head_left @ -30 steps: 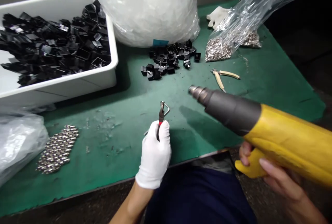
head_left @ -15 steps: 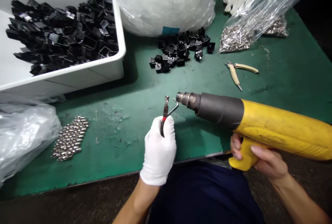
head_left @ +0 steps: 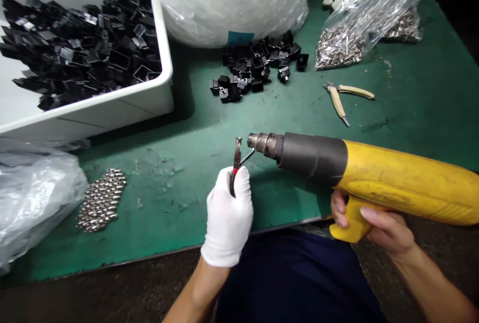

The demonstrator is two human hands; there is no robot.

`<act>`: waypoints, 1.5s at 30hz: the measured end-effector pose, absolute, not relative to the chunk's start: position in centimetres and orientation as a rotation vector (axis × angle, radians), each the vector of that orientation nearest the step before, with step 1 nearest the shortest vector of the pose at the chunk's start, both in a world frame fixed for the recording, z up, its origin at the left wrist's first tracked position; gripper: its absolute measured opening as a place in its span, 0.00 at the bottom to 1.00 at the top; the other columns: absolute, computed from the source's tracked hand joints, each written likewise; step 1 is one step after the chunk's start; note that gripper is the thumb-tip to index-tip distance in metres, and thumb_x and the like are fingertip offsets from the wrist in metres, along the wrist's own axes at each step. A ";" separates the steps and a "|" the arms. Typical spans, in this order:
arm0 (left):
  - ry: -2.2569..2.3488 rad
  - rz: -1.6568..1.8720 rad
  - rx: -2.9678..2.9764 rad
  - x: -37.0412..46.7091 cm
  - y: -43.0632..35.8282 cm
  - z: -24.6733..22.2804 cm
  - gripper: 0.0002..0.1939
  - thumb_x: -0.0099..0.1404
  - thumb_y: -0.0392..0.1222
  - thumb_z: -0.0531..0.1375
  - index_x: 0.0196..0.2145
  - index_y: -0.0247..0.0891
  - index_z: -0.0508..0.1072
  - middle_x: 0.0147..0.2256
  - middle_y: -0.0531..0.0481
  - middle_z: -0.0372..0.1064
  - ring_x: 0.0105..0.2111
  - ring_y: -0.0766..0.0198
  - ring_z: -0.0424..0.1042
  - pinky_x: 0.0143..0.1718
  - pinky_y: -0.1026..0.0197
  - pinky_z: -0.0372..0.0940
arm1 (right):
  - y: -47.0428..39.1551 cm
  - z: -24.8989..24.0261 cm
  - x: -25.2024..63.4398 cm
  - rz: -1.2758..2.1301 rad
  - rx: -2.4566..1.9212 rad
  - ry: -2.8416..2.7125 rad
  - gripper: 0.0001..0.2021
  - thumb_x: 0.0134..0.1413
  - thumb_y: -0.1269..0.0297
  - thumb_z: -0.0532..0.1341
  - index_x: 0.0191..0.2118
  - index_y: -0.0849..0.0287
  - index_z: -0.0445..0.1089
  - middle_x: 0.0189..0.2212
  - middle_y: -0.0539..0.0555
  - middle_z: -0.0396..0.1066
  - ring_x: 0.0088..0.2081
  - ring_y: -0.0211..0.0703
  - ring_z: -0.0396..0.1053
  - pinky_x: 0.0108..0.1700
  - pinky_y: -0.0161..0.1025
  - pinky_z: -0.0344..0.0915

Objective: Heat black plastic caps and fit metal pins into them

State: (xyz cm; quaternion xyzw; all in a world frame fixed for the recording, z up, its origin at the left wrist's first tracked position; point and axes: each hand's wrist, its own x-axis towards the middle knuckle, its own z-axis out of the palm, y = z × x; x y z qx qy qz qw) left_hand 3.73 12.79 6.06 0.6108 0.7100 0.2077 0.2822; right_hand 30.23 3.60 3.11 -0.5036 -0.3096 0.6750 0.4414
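Observation:
My left hand (head_left: 228, 218), in a white glove, is closed around pliers (head_left: 237, 158) with dark jaws and a red band. A small metal piece (head_left: 238, 141) sits at the tips of the jaws. From the same fist an L-shaped hex key (head_left: 246, 156) sticks out to the right. My right hand (head_left: 381, 226) is bare and wraps the handle of a yellow heat gun (head_left: 396, 178). The gun's stepped metal nozzle (head_left: 264, 143) points left at the small metal piece, with a narrow gap between them.
A white bin (head_left: 164, 59) of black plastic housings stands at the back left. More black housings (head_left: 258, 64) lie before a large plastic bag (head_left: 224, 4). Cream-handled nippers (head_left: 339, 101), bagged metal parts (head_left: 340, 46) and lined-up metal pins (head_left: 103, 201) rest on the green table (head_left: 179, 233).
The heat gun's nozzle has come slightly left, closer to the piece in the pliers, and now covers the hex key's bent end. The view has shifted a little.

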 end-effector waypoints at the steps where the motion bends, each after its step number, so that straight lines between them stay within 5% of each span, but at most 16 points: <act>1: 1.903 0.556 1.640 3.7 12.8 6.1 0.14 0.75 0.51 0.50 0.36 0.41 0.68 0.26 0.57 0.63 0.26 0.65 0.60 0.31 0.62 0.54 | 3.6 3.2 30.2 1.677 -1.254 -0.768 0.14 0.56 0.51 0.61 0.40 0.55 0.73 0.31 0.55 0.70 0.29 0.48 0.69 0.32 0.46 0.68; 45: 1.892 0.568 1.663 3.8 12.7 5.9 0.14 0.75 0.51 0.51 0.37 0.41 0.66 0.26 0.58 0.61 0.26 0.67 0.59 0.33 0.63 0.56 | 3.4 2.6 30.4 1.721 -1.107 -0.761 0.14 0.60 0.53 0.61 0.45 0.55 0.72 0.35 0.54 0.68 0.31 0.44 0.67 0.33 0.43 0.65</act>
